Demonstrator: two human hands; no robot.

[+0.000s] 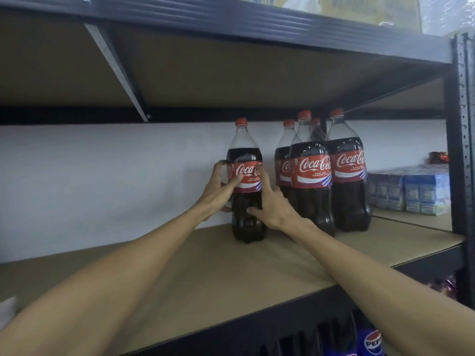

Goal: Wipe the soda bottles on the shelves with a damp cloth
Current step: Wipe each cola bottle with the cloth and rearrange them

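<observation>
A large cola bottle with a red cap and red label stands upright on the brown shelf board, apart from the others. My left hand grips its left side, fingers curled behind it and the forefinger lying across the label. My right hand holds its right side, with the thumb pressed on the dark lower front. Just to the right, several more cola bottles stand in a tight group. A white scrap, perhaps the cloth, lies at the shelf's far left edge, mostly cut off.
Shrink-wrapped blue drink cartons sit at the right end of the shelf beside the dark metal upright. Pepsi bottles stand on the shelf below. Another shelf board hangs low overhead. A white wall backs the shelf.
</observation>
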